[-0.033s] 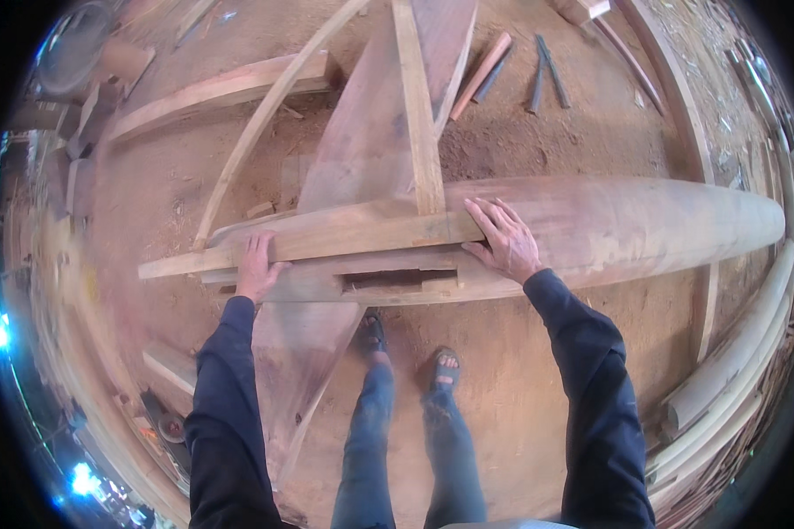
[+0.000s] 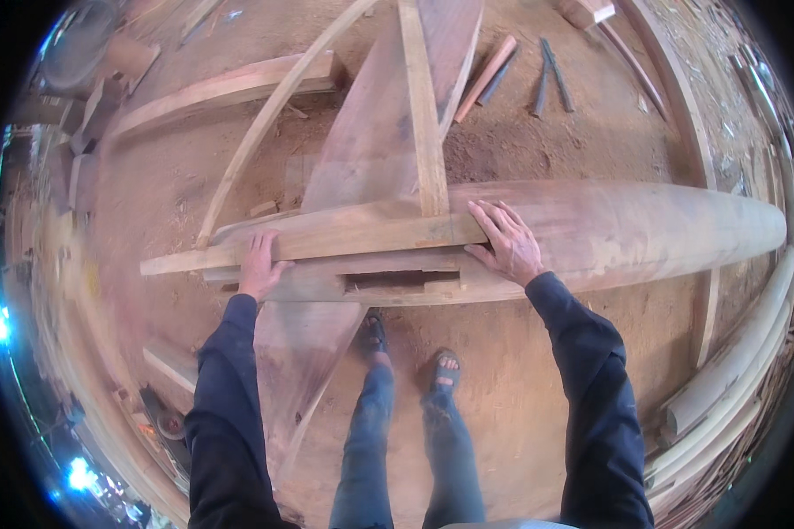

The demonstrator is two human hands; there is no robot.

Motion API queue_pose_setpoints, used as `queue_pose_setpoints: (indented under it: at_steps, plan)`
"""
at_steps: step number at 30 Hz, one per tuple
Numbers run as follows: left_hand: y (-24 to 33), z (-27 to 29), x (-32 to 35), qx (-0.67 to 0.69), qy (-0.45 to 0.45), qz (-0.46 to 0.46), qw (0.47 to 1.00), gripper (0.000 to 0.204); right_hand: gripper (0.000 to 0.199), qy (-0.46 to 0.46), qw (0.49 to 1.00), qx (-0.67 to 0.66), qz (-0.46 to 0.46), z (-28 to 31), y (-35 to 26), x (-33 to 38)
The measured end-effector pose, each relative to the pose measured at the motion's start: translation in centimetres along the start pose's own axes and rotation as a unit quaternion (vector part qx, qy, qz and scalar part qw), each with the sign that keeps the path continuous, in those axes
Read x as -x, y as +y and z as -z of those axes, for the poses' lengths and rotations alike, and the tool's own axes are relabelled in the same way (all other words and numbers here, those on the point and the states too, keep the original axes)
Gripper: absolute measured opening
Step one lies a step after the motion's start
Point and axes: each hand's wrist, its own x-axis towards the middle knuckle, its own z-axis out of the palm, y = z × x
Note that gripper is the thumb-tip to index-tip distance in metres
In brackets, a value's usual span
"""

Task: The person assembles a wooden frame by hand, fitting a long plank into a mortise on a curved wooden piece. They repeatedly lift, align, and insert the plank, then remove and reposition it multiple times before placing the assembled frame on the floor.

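A squared wooden beam (image 2: 362, 239) lies along the top of a thick, tapered wooden post (image 2: 626, 229). My left hand (image 2: 261, 264) grips the beam toward its left part, fingers over the far edge and thumb out to the right. At the beam's right end, my right hand (image 2: 509, 244) has its fingers over the top and its thumb on the near side. A straight wooden strip (image 2: 423, 115) and a curved wooden strip (image 2: 278, 101) run away from the beam on the far side. Just in front of the beam, the post has a long rectangular slot (image 2: 397, 280).
A wide plank (image 2: 304, 353) passes beneath the post. Beyond are a thick timber (image 2: 229, 93), dark metal rods (image 2: 551, 78), and a long-handled mallet (image 2: 631, 62). Rounded poles (image 2: 723, 388) are stacked at right. My feet stand on the dirt floor (image 2: 520, 397).
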Motion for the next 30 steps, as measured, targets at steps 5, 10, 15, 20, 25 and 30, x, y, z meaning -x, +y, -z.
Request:
queue_pose_setpoints:
  at_steps: [5,10,15,20,25,30]
  plan:
    - [0.3,-0.1,0.2,0.002,-0.010,0.020,1.000,0.069,0.078,-0.014,1.000,-0.008,-0.003,0.3,-0.1,0.2]
    - [0.3,-0.1,-0.3,-0.001,0.007,0.015,1.000,0.069,0.072,-0.013,1.000,0.006,-0.003,-0.1,0.4,-0.3]
    - [0.5,0.0,-0.3,0.017,-0.011,0.036,0.999,0.070,0.069,-0.011,1.000,0.008,-0.008,-0.3,0.4,-0.2]
    - [0.1,-0.1,-0.1,0.010,-0.015,0.032,0.999,0.070,0.069,0.001,1.000,0.010,0.000,-0.6,0.4,-0.2]
    - [1.3,0.7,-0.7,-0.029,-0.056,0.035,0.997,0.073,0.068,0.002,1.000,0.006,-0.006,-0.5,0.4,0.1]
    - [4.3,0.1,-1.5,0.000,-0.018,0.031,0.999,0.078,0.068,0.002,1.000,-0.004,-0.009,-0.8,0.5,-0.2]
